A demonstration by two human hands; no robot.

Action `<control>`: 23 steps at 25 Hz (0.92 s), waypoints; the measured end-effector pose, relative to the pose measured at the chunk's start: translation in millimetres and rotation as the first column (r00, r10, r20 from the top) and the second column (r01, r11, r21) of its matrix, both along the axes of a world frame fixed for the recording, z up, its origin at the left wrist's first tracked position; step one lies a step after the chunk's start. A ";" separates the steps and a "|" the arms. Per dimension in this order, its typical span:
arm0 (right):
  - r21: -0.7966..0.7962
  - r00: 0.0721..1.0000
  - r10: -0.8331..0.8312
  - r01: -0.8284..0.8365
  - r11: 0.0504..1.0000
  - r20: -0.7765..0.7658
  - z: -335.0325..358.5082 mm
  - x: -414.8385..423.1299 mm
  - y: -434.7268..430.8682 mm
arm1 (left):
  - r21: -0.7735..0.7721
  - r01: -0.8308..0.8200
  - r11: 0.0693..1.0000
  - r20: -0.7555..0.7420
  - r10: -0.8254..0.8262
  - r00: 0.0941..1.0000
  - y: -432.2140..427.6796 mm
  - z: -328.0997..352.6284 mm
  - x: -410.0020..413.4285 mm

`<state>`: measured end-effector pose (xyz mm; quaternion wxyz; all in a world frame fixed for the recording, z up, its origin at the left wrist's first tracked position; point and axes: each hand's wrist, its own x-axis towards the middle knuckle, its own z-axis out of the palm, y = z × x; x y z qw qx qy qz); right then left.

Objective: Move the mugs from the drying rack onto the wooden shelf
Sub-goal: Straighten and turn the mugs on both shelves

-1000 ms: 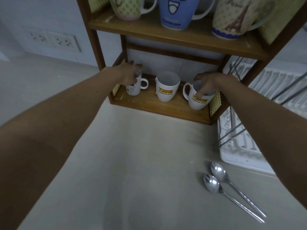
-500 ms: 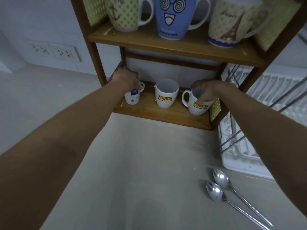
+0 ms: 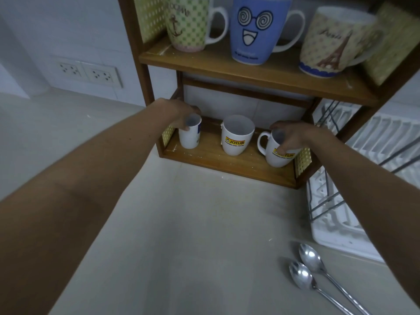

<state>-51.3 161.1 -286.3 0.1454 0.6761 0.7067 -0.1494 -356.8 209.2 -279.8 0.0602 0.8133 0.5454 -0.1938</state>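
Three white mugs stand on the lower board of the wooden shelf (image 3: 229, 163). My left hand (image 3: 179, 113) grips the rim of the small white mug (image 3: 189, 138) at the left end. My right hand (image 3: 292, 137) holds the rim of a white Jotun mug (image 3: 276, 155) at the right end, its handle pointing left. Between them a second Jotun mug (image 3: 236, 136) stands free. The upper board (image 3: 250, 71) carries a green checked anchor mug (image 3: 188, 23), a blue face mug (image 3: 254, 28) and a Paris mug (image 3: 327, 42).
The white drying rack (image 3: 341, 214) with wire bars sits to the right of the shelf. Two metal spoons (image 3: 318, 273) lie on the pale counter at the lower right. A double wall socket (image 3: 88, 73) is at the back left.
The small white mug in my left hand has turned, so its handle no longer shows. The camera has tilted up, showing more of the upper board. My right hand keeps its hold.
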 end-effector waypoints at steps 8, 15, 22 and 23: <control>0.011 0.999 -0.022 0.023 1.000 -0.046 -5.7 4.8 2.6 | 0.129 -0.198 0.972 0.075 0.189 0.979 0.0 -18.6 8.2; -0.048 0.999 -0.032 0.032 0.998 -0.008 -3.1 5.1 5.3 | 0.110 -0.183 0.977 0.210 0.157 0.965 2.3 -11.2 3.2; 0.135 0.986 -0.008 0.030 0.990 -0.166 -5.6 -50.0 21.6 | 0.150 -0.277 0.949 0.322 0.218 0.921 2.1 -27.9 3.1; 0.122 0.990 0.026 -0.009 0.992 -0.142 -9.0 -58.5 22.9 | 0.155 -0.278 0.948 0.316 0.219 0.923 2.4 -29.3 3.8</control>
